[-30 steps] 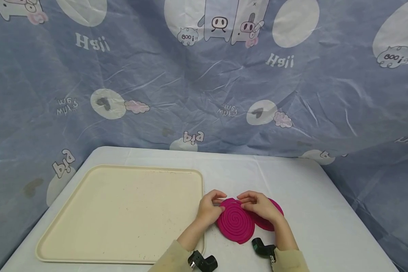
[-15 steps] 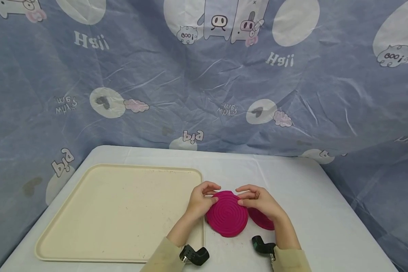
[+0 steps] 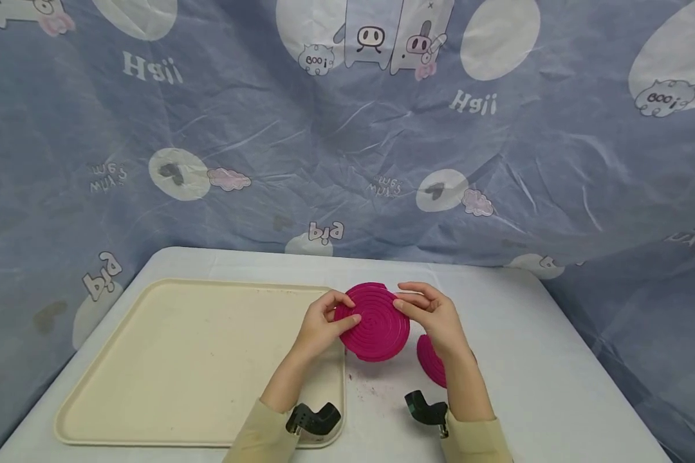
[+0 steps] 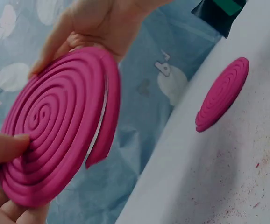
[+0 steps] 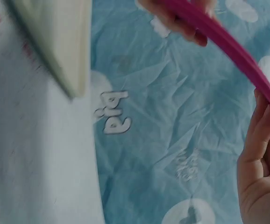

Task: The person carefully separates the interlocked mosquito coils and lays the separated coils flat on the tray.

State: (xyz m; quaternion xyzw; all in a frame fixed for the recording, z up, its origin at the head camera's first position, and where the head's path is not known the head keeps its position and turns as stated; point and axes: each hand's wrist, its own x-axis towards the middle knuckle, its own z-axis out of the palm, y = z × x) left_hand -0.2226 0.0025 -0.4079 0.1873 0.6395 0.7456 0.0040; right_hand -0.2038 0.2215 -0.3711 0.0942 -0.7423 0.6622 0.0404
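Observation:
Both hands hold up a magenta mosquito coil (image 3: 373,325), raised over the table beside the tray's right edge. My left hand (image 3: 323,325) pinches its left side, thumb on the spiral face and fingers behind. On the upper right rim, my right hand (image 3: 438,316) pinches with thumb and fingertips. The left wrist view shows the coil (image 4: 55,116) as a double spiral, its outer end standing off with a narrow gap. Edge-on in the right wrist view, the coil (image 5: 238,51) looks slightly bowed. A second magenta coil (image 3: 430,361) lies on the table, partly hidden by the right forearm.
A large cream tray (image 3: 197,360) covers the table's left part. Reddish crumbs (image 4: 259,164) are scattered on the white tabletop (image 3: 533,360). A blue patterned cloth (image 3: 347,141) hangs behind the table. Black cameras sit at both wrists.
Both hands have lifted the coil off the table area, moving it away and to the left, and tilted it up. The second coil has stayed on the table.

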